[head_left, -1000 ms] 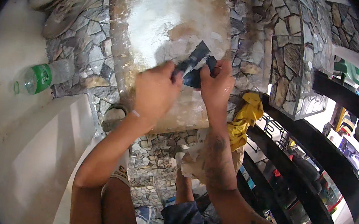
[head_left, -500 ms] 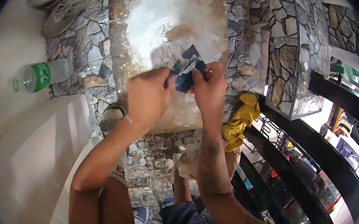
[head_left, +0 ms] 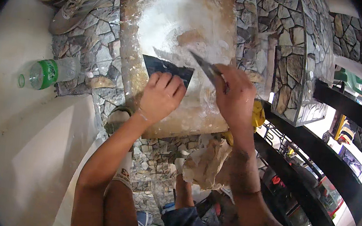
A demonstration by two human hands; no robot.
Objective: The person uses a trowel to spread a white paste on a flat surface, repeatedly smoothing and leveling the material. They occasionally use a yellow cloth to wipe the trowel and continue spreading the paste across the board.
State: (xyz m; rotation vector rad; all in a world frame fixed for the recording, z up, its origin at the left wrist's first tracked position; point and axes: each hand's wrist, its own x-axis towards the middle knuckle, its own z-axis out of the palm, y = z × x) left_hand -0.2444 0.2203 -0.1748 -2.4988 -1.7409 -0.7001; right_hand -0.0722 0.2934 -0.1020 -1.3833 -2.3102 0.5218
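Note:
My left hand (head_left: 162,96) is closed on the near edge of a dark, flat, wide-edged scraper (head_left: 164,67), held low over a worn brown board (head_left: 170,127). In my right hand (head_left: 237,90) is a second dark scraper (head_left: 204,65), seen nearly edge-on, its tip pointing to the far left. The two scrapers are apart. White powder or paste (head_left: 157,25) covers much of the board's far half, and a bare brown patch (head_left: 190,37) shows beside it. My fingers hide the held ends of both scrapers.
A clear plastic bottle with a green label (head_left: 44,74) lies at the left by the pale wall. Shoes (head_left: 84,1) sit at the far left. Crumpled brown paper (head_left: 206,163) and yellow cloth (head_left: 258,113) are near my right arm. Black railing bars (head_left: 312,139) run along the right.
My hands have moved apart: the right has gone right with its scraper, while the left hand's scraper has turned to show its broad face above the board.

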